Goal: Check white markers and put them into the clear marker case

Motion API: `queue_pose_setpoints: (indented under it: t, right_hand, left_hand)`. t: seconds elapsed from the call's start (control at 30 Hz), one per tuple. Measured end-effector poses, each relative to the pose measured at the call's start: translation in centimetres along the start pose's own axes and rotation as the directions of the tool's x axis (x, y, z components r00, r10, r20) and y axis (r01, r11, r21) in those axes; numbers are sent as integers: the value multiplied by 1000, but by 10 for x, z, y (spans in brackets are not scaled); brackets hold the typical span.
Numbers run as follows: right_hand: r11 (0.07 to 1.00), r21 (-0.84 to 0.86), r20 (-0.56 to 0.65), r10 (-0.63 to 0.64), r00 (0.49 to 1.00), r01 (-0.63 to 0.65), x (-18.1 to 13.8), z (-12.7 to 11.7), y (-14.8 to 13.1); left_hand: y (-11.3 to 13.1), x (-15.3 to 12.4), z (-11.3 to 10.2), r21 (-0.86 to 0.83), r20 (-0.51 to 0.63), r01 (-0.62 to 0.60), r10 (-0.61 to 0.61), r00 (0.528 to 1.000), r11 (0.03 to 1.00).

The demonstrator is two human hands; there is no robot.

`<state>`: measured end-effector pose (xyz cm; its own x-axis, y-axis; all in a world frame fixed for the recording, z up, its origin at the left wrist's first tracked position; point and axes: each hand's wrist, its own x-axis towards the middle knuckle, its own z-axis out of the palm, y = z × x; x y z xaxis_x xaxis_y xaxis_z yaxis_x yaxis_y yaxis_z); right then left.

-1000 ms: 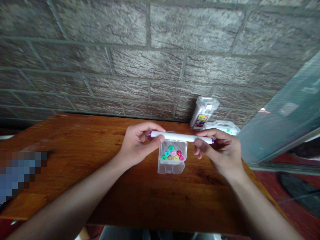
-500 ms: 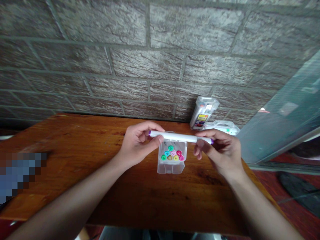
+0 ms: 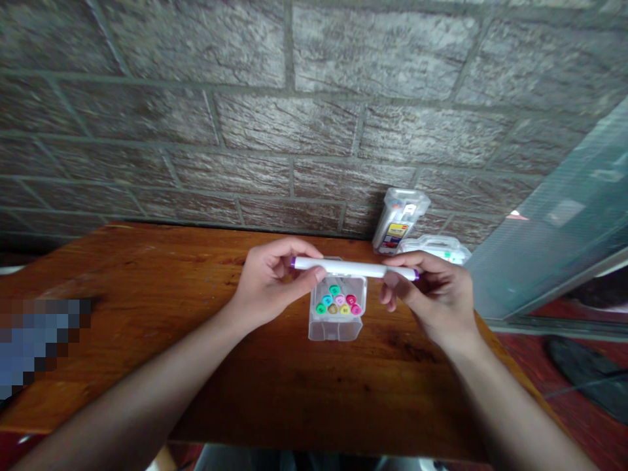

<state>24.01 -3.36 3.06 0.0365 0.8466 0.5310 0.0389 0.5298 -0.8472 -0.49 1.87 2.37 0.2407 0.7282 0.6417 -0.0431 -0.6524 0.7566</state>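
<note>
Barely any change vs. a sec ago: marker [image 3: 354, 268] has crept a touch up and left, both hands same pose. Left hand [image 3: 269, 286] pinches one end, right hand [image 3: 432, 297] the other, fingers closed on it. Marker is white w/ purple end caps, level, crosswise just above the clear box [image 3: 336, 320] of coloured caps. Two more clear cases behind the box, by the wall.
</note>
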Motion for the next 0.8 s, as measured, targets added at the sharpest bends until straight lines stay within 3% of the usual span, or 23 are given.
queue_pose_setpoints:
  t: [0.8]
  right_hand:
    - [1000,20,-18,-4,1000,5,0,1,3]
  left_hand:
    - [2,1,1,20,1,-4,4,1000,1000]
